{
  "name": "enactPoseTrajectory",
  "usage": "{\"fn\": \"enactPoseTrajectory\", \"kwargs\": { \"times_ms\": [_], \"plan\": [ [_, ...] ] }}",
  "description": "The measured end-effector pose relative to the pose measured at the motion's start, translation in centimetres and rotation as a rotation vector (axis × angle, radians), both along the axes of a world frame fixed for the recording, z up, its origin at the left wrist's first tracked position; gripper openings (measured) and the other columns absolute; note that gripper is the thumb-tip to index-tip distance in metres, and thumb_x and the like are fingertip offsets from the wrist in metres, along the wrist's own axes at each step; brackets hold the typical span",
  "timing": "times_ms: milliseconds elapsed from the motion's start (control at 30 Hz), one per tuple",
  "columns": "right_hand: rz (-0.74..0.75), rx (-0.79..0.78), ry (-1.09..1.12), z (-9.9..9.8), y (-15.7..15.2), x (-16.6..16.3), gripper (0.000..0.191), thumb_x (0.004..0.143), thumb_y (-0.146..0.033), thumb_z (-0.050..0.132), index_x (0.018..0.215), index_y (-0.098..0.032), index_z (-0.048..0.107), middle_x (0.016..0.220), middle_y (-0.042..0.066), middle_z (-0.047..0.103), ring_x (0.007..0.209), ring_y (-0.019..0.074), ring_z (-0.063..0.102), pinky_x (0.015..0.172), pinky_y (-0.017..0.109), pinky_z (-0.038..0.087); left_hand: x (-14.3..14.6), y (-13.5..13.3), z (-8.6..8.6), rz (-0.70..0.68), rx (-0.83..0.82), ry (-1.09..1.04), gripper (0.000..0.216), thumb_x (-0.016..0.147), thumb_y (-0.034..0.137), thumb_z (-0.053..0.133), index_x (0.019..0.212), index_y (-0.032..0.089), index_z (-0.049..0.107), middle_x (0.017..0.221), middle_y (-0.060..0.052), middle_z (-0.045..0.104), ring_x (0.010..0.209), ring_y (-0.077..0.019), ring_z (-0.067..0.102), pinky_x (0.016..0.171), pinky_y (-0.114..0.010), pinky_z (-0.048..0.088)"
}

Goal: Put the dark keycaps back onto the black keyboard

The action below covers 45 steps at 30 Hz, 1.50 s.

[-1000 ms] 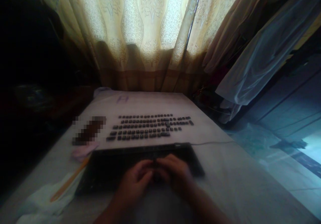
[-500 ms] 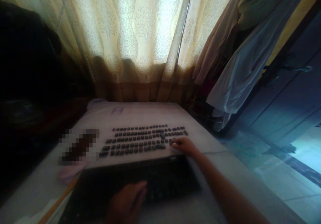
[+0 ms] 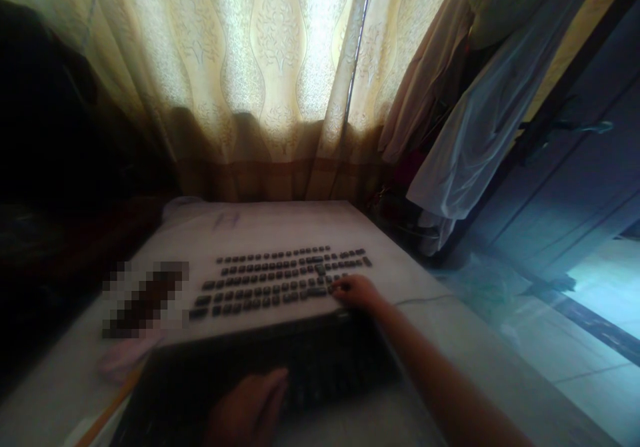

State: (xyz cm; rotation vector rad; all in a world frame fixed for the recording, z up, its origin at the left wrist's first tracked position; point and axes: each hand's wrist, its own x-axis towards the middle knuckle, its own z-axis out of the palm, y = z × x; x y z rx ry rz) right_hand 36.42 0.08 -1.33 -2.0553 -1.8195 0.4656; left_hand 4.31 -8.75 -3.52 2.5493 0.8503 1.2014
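A black keyboard base (image 3: pixel 330 367) lies at the near edge of a white sheet (image 3: pixel 280 223). Beyond it, several rows of loose dark keycaps (image 3: pixel 280 279) are laid out on the sheet. My right hand (image 3: pixel 356 291) reaches over the base to the right end of the lower rows, its fingers pinched together on a keycap there. My left hand (image 3: pixel 250 407) rests flat on the near left part of the base, fingers together, holding nothing that I can see.
A thin cable (image 3: pixel 425 298) runs right from the base. A pink object (image 3: pixel 120 360) and an orange stick (image 3: pixel 107 410) lie at the left. A lit curtain (image 3: pixel 280 80) hangs behind, clothes (image 3: pixel 480 127) at the right, tiled floor (image 3: pixel 565 340) below them.
My right hand left the base and reached forward to the keycap rows, then shifted slightly left. My left hand stayed on the base. The view tilted up.
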Motion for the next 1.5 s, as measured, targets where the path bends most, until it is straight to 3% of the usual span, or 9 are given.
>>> {"fn": "enactPoseTrajectory", "kwargs": {
  "times_ms": [233, 433, 600, 700, 833, 967, 1067, 1300, 1500],
  "plan": [
    [-0.044, 0.065, 0.17, 0.8, -0.9, 1.0, 0.023, 0.069, -0.026, 0.073, 0.092, -0.023, 0.077, 0.081, 0.004, 0.074, 0.08, 0.0227, 0.067, 0.079, 0.035, 0.048, -0.2, -0.3, 0.4, 0.029, -0.011, 0.005, 0.023, 0.093, 0.025, 0.054, 0.115, 0.024, 0.061, 0.094, -0.002, 0.076, 0.08, -0.0134, 0.074, 0.073, -0.019, 0.059],
    [-0.061, 0.067, 0.462, 1.7, -5.8, 2.1, 0.018, 0.078, -0.03, 0.061, 0.09, -0.018, 0.067, 0.082, 0.003, 0.069, 0.076, 0.0182, 0.065, 0.074, 0.033, 0.052, 0.1, -0.4, 1.0, 0.04, 0.072, 0.028, 0.02, 0.095, 0.025, 0.05, 0.109, 0.023, 0.064, 0.09, -0.001, 0.076, 0.077, -0.0134, 0.073, 0.07, -0.022, 0.059],
    [-0.041, 0.08, 0.98, 1.5, -9.7, 1.8, 0.026, 0.068, -0.036, 0.077, 0.085, -0.021, 0.064, 0.086, 0.001, 0.067, 0.087, 0.0196, 0.063, 0.089, 0.039, 0.048, 0.5, -0.1, 0.5, 0.055, 0.218, 0.278, 0.036, 0.09, 0.04, 0.057, 0.122, 0.022, 0.06, 0.115, -0.006, 0.072, 0.103, -0.0257, 0.069, 0.084, -0.043, 0.058],
    [-0.127, 0.103, 1.117, 1.1, -10.6, 1.3, 0.032, 0.073, -0.049, 0.072, 0.086, -0.021, 0.063, 0.091, 0.005, 0.067, 0.091, 0.0219, 0.063, 0.087, 0.041, 0.05, 0.6, 0.1, 0.0, 0.025, 0.225, 0.439, 0.047, 0.087, 0.043, 0.06, 0.129, 0.023, 0.056, 0.13, -0.007, 0.064, 0.115, -0.0288, 0.062, 0.094, -0.049, 0.052],
    [-0.144, 0.065, 0.968, 1.0, -10.9, 0.8, 0.04, 0.087, -0.057, 0.051, 0.089, -0.019, 0.065, 0.097, 0.009, 0.065, 0.091, 0.0233, 0.062, 0.07, 0.035, 0.052, 0.5, 0.2, -0.5, 0.026, 0.241, 0.484, 0.038, 0.089, 0.044, 0.057, 0.122, 0.026, 0.062, 0.13, -0.006, 0.064, 0.114, -0.0285, 0.063, 0.093, -0.049, 0.051],
    [-0.069, 0.038, 0.701, 1.4, -11.0, 0.2, 0.042, 0.094, -0.049, 0.037, 0.082, -0.019, 0.065, 0.068, 0.001, 0.055, 0.062, 0.0149, 0.053, 0.054, 0.027, 0.042, 0.4, 0.3, -0.7, 0.016, 0.262, 0.487, 0.035, 0.09, 0.043, 0.056, 0.119, 0.026, 0.063, 0.129, -0.006, 0.065, 0.113, -0.0283, 0.063, 0.092, -0.049, 0.051],
    [-0.021, -0.006, 0.678, 1.7, -11.2, -0.1, 0.03, 0.092, -0.043, 0.044, 0.082, -0.019, 0.06, 0.059, -0.004, 0.046, 0.053, 0.012, 0.045, 0.051, 0.025, 0.038, 0.5, 0.4, -0.7, 0.009, 0.252, 0.472, 0.036, 0.09, 0.045, 0.055, 0.12, 0.026, 0.063, 0.128, -0.006, 0.066, 0.112, -0.0278, 0.064, 0.093, -0.048, 0.051],
    [0.112, -0.127, 0.857, 1.4, -11.3, 0.0, 0.023, 0.077, -0.041, 0.065, 0.077, -0.019, 0.058, 0.068, -0.002, 0.054, 0.06, 0.0118, 0.052, 0.059, 0.026, 0.045, 0.6, 0.0, -0.1, 0.022, 0.269, 0.421, 0.039, 0.09, 0.043, 0.055, 0.124, 0.023, 0.059, 0.126, -0.006, 0.066, 0.113, -0.027, 0.063, 0.093, -0.048, 0.05],
    [-0.064, -0.043, 0.843, 1.1, -11.1, -0.3, 0.03, 0.081, -0.047, 0.058, 0.079, -0.018, 0.062, 0.064, -0.002, 0.055, 0.057, 0.0124, 0.052, 0.055, 0.025, 0.043, 1.1, -1.1, 0.8, 0.052, 0.22, 0.353, 0.053, 0.092, 0.038, 0.051, 0.14, 0.016, 0.043, 0.135, -0.009, 0.06, 0.126, -0.0263, 0.053, 0.104, -0.047, 0.043]
  ]
}}
